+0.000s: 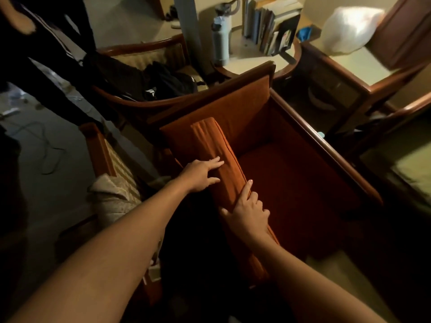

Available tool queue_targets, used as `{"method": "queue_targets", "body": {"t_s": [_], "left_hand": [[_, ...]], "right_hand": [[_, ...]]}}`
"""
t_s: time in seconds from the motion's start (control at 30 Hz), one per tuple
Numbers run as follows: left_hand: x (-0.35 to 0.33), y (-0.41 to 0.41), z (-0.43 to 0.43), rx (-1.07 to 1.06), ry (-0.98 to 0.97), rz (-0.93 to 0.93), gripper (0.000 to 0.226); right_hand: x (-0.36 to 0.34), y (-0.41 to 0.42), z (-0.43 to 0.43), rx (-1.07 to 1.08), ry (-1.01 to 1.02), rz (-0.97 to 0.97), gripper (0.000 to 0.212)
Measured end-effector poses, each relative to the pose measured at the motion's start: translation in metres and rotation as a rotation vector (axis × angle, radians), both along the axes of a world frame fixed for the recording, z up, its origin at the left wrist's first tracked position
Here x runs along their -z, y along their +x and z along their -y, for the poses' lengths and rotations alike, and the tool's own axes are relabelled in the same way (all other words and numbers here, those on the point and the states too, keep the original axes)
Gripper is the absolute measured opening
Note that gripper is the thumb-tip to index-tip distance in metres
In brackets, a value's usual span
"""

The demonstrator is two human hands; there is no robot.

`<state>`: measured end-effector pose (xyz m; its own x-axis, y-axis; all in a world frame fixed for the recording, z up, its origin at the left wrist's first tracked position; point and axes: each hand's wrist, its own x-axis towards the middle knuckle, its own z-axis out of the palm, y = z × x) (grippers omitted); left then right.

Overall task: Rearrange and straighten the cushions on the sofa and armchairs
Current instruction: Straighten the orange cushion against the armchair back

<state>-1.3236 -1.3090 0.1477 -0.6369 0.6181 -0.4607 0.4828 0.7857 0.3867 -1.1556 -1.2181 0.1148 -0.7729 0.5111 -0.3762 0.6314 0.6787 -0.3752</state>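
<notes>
Step in hand: seating the orange back cushion (215, 155), standing on edge along the armchair's (310, 127) left side. Left hand (201, 174) presses flat, fingers spread; right hand (248, 212) clasps the top edge. Next: push it squarely upright.

No readable text anywhere. Spines of the books (263, 26) at one o'clock too blurred to make out. Pale label patch on the water bottle (220, 36) at twelve o'clock illegible. Small white mark on the black bag (168, 82) at eleven o'clock too small to read.
</notes>
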Motion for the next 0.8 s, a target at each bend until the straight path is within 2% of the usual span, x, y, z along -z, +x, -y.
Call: {"method": "queue_targets", "body": {"t_s": [0.2, 0.23, 0.3, 0.4, 0.47, 0.57, 0.7, 0.8], "left_hand": [[-0.002, -0.001, -0.026, 0.120, -0.025, -0.031, 0.063], [-0.002, -0.002, -0.031, 0.133, -0.039, -0.036, 0.064], [0.000, -0.003, -0.038, 0.141, -0.049, -0.042, 0.067], [0.005, -0.006, -0.045, 0.024, 0.080, -0.005, 0.066], [0.005, -0.013, -0.054, -0.067, 0.173, -0.003, 0.065], [-0.002, -0.023, -0.074, -0.078, 0.150, -0.001, 0.072], [-0.010, -0.037, -0.103, 0.004, -0.013, -0.098, 0.094], [-0.015, -0.056, -0.124, 0.192, -0.224, -0.205, 0.107]], "right_hand": [[0.001, -0.008, -0.027, 0.149, -0.039, 0.051, 0.118], [0.002, -0.010, -0.033, 0.156, -0.054, 0.046, 0.111], [0.001, -0.014, -0.048, 0.142, -0.080, -0.013, 0.080], [-0.003, -0.022, -0.073, 0.092, -0.165, -0.098, 0.042], [-0.006, -0.030, -0.096, 0.030, -0.178, -0.157, 0.029], [-0.011, -0.047, -0.139, -0.094, -0.171, -0.230, 0.024], [-0.025, -0.070, -0.182, -0.318, -0.161, -0.268, 0.021], [-0.033, -0.085, -0.210, -0.557, -0.173, -0.244, 0.023]]}}
